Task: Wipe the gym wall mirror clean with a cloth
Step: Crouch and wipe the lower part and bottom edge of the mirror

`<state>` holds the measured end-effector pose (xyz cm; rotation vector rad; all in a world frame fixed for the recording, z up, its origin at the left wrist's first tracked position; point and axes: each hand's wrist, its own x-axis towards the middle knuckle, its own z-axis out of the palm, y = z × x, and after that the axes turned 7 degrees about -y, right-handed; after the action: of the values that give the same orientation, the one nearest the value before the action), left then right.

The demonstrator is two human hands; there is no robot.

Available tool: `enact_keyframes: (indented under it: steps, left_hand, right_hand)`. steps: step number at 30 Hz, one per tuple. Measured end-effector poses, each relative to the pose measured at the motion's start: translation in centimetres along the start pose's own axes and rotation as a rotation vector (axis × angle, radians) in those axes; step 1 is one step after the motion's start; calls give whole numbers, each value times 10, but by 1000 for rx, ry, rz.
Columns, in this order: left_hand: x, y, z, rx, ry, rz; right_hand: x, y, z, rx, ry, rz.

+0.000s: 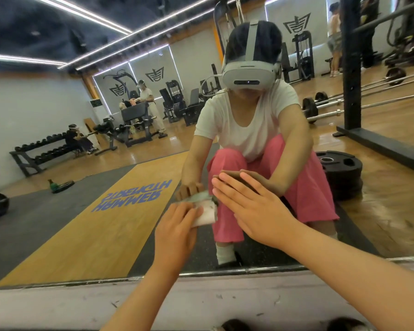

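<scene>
White and folded into a small wad with a greenish top edge, the cloth (207, 211) is pressed on the mirror (101, 211), low in the middle of the frame. Its long axis slants from lower left to upper right, and its free end points toward the right hand (249, 206). The left hand (177, 228) has it, fingers (189, 210) curled over its left part, so the cloth pokes out to their right. The right hand lies just beside it, fingers straight and flat on the glass, holding nothing. Most of the glass lies left and upward, so I'd expect the stroke to go that way.
</scene>
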<state>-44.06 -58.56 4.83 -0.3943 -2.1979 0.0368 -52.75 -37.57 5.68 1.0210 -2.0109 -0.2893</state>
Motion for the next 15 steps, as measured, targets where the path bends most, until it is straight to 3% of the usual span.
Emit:
enact_keyframes:
  steps: [8,15]
  left_hand:
    - [-34,12,21,-29,-143,-79]
    - [7,6,-6,15,56,-178]
  right_hand:
    - [1,-3,-2,53,-28,25]
    - [-7,-8,-3,86,-36,-67]
